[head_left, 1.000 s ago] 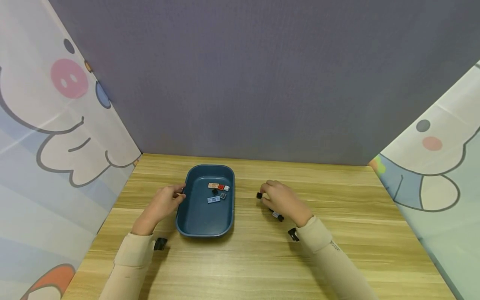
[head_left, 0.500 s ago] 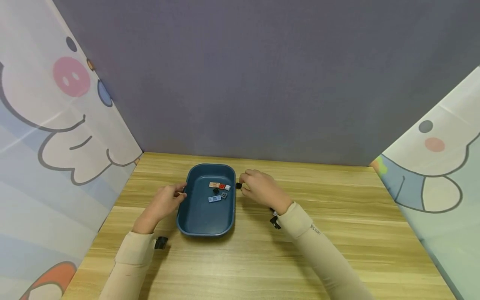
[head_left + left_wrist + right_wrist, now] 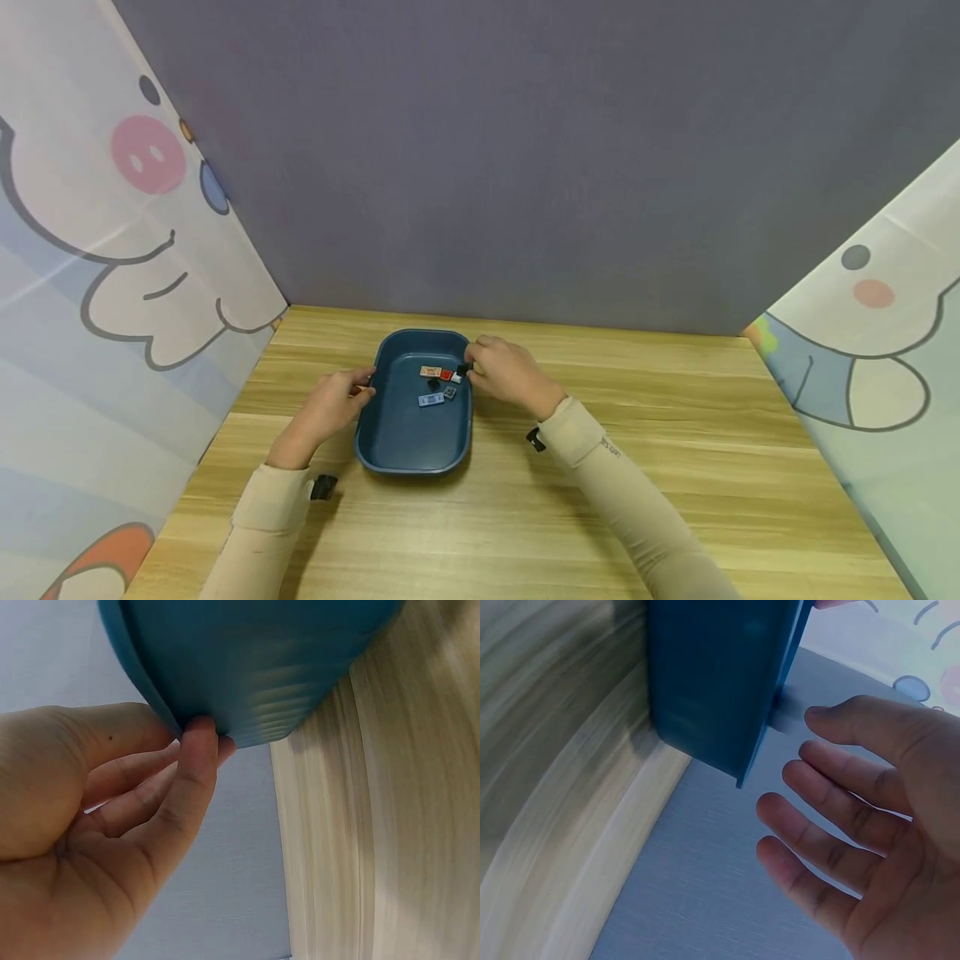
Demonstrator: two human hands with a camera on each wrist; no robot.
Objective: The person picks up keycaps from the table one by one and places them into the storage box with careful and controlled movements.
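Observation:
A dark blue tray (image 3: 412,433) stands on the table. My left hand (image 3: 322,414) pinches its left rim between thumb and fingers; the left wrist view shows this hand (image 3: 112,795) at the tray's edge (image 3: 142,682). My right hand (image 3: 510,377) is over the right rim, fingers spread loosely in the right wrist view. A small black block (image 3: 462,369) is just off its fingertips, a dark blur in that view, apart from the fingers. Inside lie a beige strip (image 3: 431,372), a light blue strip (image 3: 431,400) and small red (image 3: 446,375), white, grey and black pieces.
The wooden table (image 3: 675,450) extends to the right and front of the tray. A grey panel (image 3: 480,167) rises behind it, with cartoon-printed sheets (image 3: 862,375) at both sides. A black wrist mount (image 3: 536,440) hangs under the right sleeve.
My right hand has moved left with the black block, from the table to the tray's right rim, and has let go of it. The left hand has stayed at the left rim.

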